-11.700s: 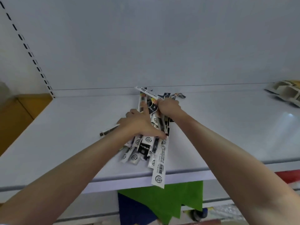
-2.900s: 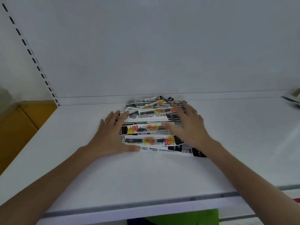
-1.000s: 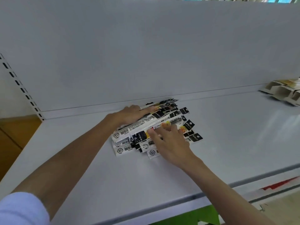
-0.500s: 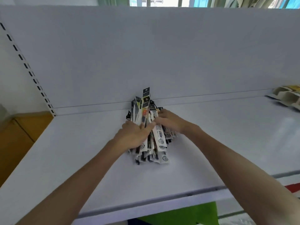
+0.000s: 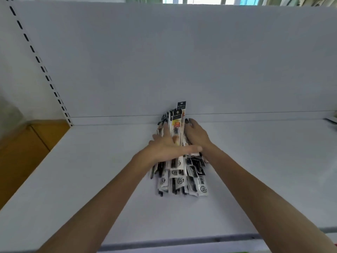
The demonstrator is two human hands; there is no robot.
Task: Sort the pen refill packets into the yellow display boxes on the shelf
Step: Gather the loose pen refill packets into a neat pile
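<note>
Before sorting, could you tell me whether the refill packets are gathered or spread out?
Gathered: the pen refill packets form one lengthwise bundle on the shelf, held between left hand and right hand.

The refill packets (image 5: 179,178) were white with black print, one showing an orange-and-yellow patch. The shelf (image 5: 91,179) was plain white, its upright (image 5: 39,61) dotted with black slots.

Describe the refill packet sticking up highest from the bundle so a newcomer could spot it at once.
Start at the white shelf and find the bundle of refill packets gathered between the left hand and right hand near the back panel. The packet is the one whose dark header tab rises above all the others.
</note>
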